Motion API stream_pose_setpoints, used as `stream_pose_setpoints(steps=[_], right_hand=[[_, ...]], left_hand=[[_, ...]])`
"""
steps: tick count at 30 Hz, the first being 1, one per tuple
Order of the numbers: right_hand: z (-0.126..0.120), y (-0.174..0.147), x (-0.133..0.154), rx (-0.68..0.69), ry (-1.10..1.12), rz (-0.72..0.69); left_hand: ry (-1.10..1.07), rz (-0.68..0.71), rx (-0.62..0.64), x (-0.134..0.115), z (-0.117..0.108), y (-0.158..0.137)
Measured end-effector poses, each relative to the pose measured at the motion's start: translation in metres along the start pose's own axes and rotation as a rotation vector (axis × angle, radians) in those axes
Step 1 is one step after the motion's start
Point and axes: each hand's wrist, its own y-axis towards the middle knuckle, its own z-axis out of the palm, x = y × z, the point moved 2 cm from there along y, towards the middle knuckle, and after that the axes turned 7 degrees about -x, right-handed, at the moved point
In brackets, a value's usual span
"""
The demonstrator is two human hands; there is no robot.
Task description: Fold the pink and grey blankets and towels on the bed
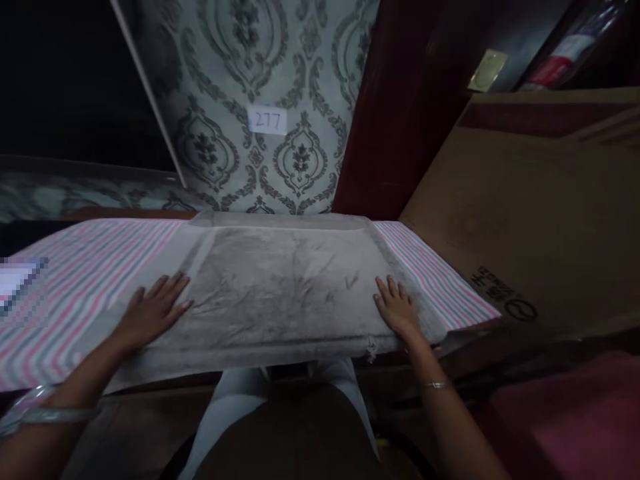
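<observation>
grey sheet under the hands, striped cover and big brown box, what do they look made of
Grey sheet: probably thin, matte cloth, creased, with a frayed tuft at its near edge; thin plastic isn't ruled out.
Striped cover: likely fabric, dull, showing no shine; weave too blurred to tell.
Brown box: seemingly cardboard, matte, with plain brown faces and dark printed marks.

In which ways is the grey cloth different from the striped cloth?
The grey cloth has dark marks; the striped cloth has coloured stripes, including pink. The grey cloth lies on top; the striped cloth shows from beneath, at both sides. Both are spread out.
</observation>
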Motion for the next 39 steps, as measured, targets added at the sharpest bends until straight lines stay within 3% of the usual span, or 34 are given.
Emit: stream_pose_setpoints(steps=[7,13,18,25,28,31,39], right_hand=[[0.002,0.0,0.001,-0.014,0.027,0.016],[0.004,-0.001,0.001,-0.012,0.036,0.035],[0.004,-0.001,0.001,-0.005,0.036,0.028],[0.016,0.0,-0.004,-0.069,0.065,0.012],[0.023,0.0,-0.009,-0.098,0.096,0.0],[0.028,0.002,-0.012,-0.113,0.12,-0.008],[0.03,0.003,-0.014,-0.116,0.136,-0.015]], left_hand=[[0.058,-0.203,-0.079,0.006,-0.004,-0.048],[0.121,-0.316,-0.181,0.003,-0.003,-0.065],[0.065,-0.26,-0.21,0.017,0.001,-0.071],[-0.244,-0.138,-0.269,0.079,0.016,-0.099],[-0.312,-0.113,-0.236,0.092,0.014,-0.108],[-0.283,-0.2,-0.239,0.088,0.006,-0.11],[-0.064,-0.356,-0.474,0.051,-0.02,-0.112]])
